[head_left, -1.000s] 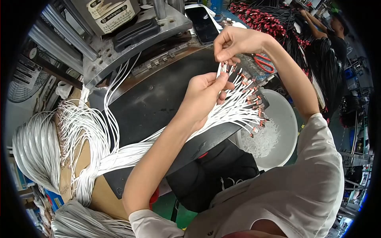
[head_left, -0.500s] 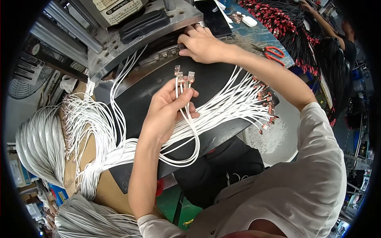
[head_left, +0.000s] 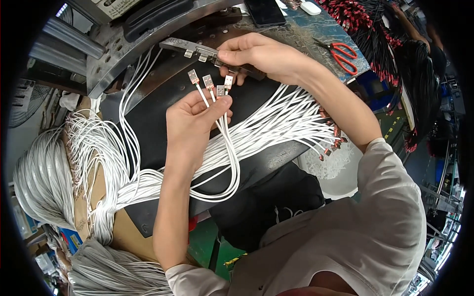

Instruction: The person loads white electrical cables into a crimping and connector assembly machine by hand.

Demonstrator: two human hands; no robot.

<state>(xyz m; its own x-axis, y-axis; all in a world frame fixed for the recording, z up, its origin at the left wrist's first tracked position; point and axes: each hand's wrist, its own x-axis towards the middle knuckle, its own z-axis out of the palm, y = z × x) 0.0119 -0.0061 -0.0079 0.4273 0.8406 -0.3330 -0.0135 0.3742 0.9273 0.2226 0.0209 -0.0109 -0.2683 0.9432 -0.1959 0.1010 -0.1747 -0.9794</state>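
Note:
Pinched between thumb and fingers of my left hand (head_left: 190,128) are several white USB cables (head_left: 233,163), their bare metal plugs (head_left: 208,81) pointing up and fanned apart. The cables loop down below that hand. My right hand (head_left: 269,58) grips a long metal mould bar (head_left: 190,48) with small slots along its edge. The bar is tilted just above the plugs, close to them; its right end is partly hidden by my fingers. A large bundle of white cables (head_left: 266,121) lies on the black mat (head_left: 261,170) beneath both hands.
The metal press (head_left: 148,42) stands at the upper left. Red-handled cutters (head_left: 343,56) and a black phone (head_left: 265,12) lie on the worn blue bench at the upper right. A bin (head_left: 340,180) of white scraps sits right of the mat. Coiled grey-white cables (head_left: 44,177) rest at left.
My right hand has drawn the mould bar out from the press toward me and lifted it near the plugs. The plugs in my left hand are spread wider. The view has shifted slightly.

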